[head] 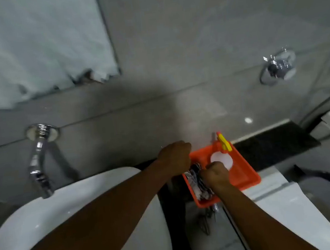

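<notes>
An orange plastic tray (244,174) sits on a ledge right of the basin, with a white round piece (221,158) and a yellow part (223,142) at its far end. A dark striped cloth (196,185) lies bunched in the tray's left side. My left hand (175,156) is curled over the tray's far left corner, above the cloth's top end. Over the cloth's middle, my right hand (216,173) is fisted and grips it. What my left fingers hold is hidden under the hand.
A white basin (97,186) fills the lower left, under a chrome wall tap (38,159). A chrome towel ring (276,67) hangs on the grey tiled wall at right. A dark counter strip (275,143) and a white toilet cistern (288,203) lie right of the tray.
</notes>
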`<state>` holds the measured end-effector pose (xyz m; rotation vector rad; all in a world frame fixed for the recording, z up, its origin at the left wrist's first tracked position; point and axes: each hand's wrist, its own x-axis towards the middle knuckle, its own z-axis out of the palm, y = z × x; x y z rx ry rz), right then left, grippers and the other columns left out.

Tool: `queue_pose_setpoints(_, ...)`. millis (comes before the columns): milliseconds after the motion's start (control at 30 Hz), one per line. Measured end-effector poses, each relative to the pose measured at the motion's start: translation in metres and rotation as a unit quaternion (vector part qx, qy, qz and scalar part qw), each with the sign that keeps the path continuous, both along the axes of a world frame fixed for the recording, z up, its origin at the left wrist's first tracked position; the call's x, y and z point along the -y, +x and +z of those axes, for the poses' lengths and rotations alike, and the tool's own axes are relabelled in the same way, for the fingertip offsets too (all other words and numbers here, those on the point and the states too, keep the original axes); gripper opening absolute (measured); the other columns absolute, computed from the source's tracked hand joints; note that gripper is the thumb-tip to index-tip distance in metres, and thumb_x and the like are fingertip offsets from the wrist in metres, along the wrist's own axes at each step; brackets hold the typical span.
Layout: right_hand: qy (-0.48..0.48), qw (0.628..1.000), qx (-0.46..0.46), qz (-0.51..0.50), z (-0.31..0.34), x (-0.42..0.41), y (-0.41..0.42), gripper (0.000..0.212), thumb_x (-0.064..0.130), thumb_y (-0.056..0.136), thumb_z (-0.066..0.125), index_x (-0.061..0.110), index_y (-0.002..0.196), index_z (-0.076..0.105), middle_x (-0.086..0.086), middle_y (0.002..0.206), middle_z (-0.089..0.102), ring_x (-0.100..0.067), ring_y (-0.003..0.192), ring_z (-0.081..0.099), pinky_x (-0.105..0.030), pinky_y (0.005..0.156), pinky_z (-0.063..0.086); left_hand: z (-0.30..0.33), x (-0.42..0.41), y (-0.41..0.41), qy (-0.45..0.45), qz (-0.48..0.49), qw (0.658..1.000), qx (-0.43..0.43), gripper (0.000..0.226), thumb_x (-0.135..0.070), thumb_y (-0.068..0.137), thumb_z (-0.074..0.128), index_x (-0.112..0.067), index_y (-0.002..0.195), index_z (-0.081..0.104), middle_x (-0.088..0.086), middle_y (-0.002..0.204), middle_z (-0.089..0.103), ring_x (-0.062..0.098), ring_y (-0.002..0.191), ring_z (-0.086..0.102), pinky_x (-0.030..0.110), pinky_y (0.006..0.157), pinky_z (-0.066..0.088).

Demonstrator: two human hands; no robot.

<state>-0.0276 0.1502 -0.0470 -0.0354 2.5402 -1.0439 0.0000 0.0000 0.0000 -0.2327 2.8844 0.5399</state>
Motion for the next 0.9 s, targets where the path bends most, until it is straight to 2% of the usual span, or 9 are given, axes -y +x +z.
queue_pose_setpoints(67, 0.027, 0.999, 0.042, 0.013, -0.040, -0.014, -0.009, 0.029, 0.014, 0.088, 0.067, 0.003, 0.062, 0.059, -0.024, 0.088, 0.061, -0.030, 0.088, 0.060, -0.034, 0.075, 0.043, -0.037, -0.014, -0.027, 0.036, 0.027, 0.999, 0.031, 0.031, -0.019, 0.086, 0.059, 0.000, 0.111, 0.063, 0.023, 0.119, 0.064, 0.038, 0.108, 0.063, 0.043, 0.088, 0.054)
queue_pose_setpoints(133, 0.051, 0.996, 0.064, 0.025, -0.073, -0.021, -0.017, 0.027, 0.015, 0.094, 0.059, -0.009, 0.105, 0.067, -0.026, 0.117, 0.066, -0.036, 0.112, 0.061, -0.040, 0.096, 0.045, -0.074, -0.020, -0.050, 0.048, 0.058, 0.995, 0.068, 0.030, -0.017, 0.086, 0.059, 0.000, 0.109, 0.065, 0.024, 0.119, 0.066, 0.037, 0.107, 0.065, 0.039, 0.087, 0.053)
queue_pose_setpoints(200, 0.063, 0.995, 0.071, 0.042, -0.095, -0.022, -0.031, 0.036, 0.015, 0.095, 0.057, -0.005, 0.125, 0.058, -0.021, 0.128, 0.062, -0.034, 0.120, 0.058, -0.037, 0.102, 0.046, -0.111, -0.022, -0.070, 0.049, 0.061, 0.992, 0.102, 0.027, -0.017, 0.087, 0.057, -0.001, 0.107, 0.066, 0.023, 0.118, 0.067, 0.036, 0.106, 0.065, 0.037, 0.088, 0.052)
queue_pose_setpoints(400, 0.093, 0.987, 0.091, 0.092, -0.138, -0.023, -0.066, 0.029, 0.011, 0.088, 0.063, 0.001, 0.116, 0.060, -0.017, 0.114, 0.067, -0.031, 0.107, 0.067, -0.043, 0.091, 0.058, -0.178, -0.024, -0.104, 0.008, 0.020, 0.988, 0.153, 0.007, -0.007, 0.081, 0.057, -0.014, 0.079, 0.056, 0.015, 0.100, 0.068, 0.031, 0.091, 0.066, 0.048, 0.086, 0.058)
queue_pose_setpoints(600, 0.080, 0.980, 0.116, 0.139, -0.166, -0.022, -0.078, 0.038, 0.022, 0.086, 0.070, 0.008, 0.119, 0.059, -0.011, 0.112, 0.069, -0.025, 0.101, 0.068, -0.040, 0.087, 0.060, -0.210, -0.019, -0.115, 0.060, 0.018, 0.980, 0.189, 0.018, -0.003, 0.080, 0.060, -0.015, 0.093, 0.062, 0.012, 0.102, 0.067, 0.027, 0.092, 0.064, 0.042, 0.086, 0.056)
queue_pose_setpoints(700, 0.056, 0.983, 0.114, 0.133, -0.166, -0.025, -0.080, 0.039, 0.022, 0.085, 0.071, 0.009, 0.120, 0.060, -0.010, 0.113, 0.069, -0.024, 0.103, 0.067, -0.039, 0.088, 0.059, -0.201, -0.015, -0.111, 0.121, 0.043, 0.973, 0.192, 0.017, -0.024, 0.079, 0.060, -0.026, 0.063, 0.054, 0.001, 0.075, 0.064, 0.019, 0.070, 0.060, 0.028, 0.061, 0.046)
queue_pose_setpoints(767, 0.015, 0.987, 0.113, 0.114, -0.157, -0.026, -0.079, 0.036, 0.022, 0.085, 0.072, 0.007, 0.116, 0.062, -0.009, 0.108, 0.071, -0.021, 0.095, 0.069, -0.031, 0.081, 0.060, -0.181, -0.009, -0.104, 0.161, 0.079, 0.970, 0.162, 0.023, -0.042, 0.070, 0.062, -0.023, 0.059, 0.055, -0.001, 0.068, 0.062, 0.017, 0.065, 0.061, 0.025, 0.055, 0.046)
queue_pose_setpoints(833, -0.013, 0.988, 0.107, 0.109, -0.139, -0.029, -0.081, 0.033, 0.026, 0.087, 0.071, 0.007, 0.113, 0.066, -0.003, 0.098, 0.069, -0.012, 0.079, 0.065, -0.021, 0.068, 0.053, -0.163, -0.003, -0.096, 0.181, 0.087, 0.971, 0.132, 0.020, -0.034, 0.069, 0.069, -0.017, 0.070, 0.060, 0.003, 0.075, 0.063, 0.017, 0.070, 0.060, 0.024, 0.057, 0.043)
queue_pose_setpoints(900, -0.035, 0.989, 0.086, 0.118, -0.111, -0.029, -0.081, 0.025, 0.031, 0.088, 0.070, 0.011, 0.103, 0.070, -0.004, 0.091, 0.072, -0.011, 0.070, 0.064, -0.023, 0.062, 0.050, -0.138, 0.006, -0.085, 0.198, 0.101, 0.969, 0.107, 0.017, -0.017, 0.070, 0.075, -0.019, 0.068, 0.058, -0.001, 0.073, 0.060, 0.016, 0.069, 0.058, 0.024, 0.056, 0.041)
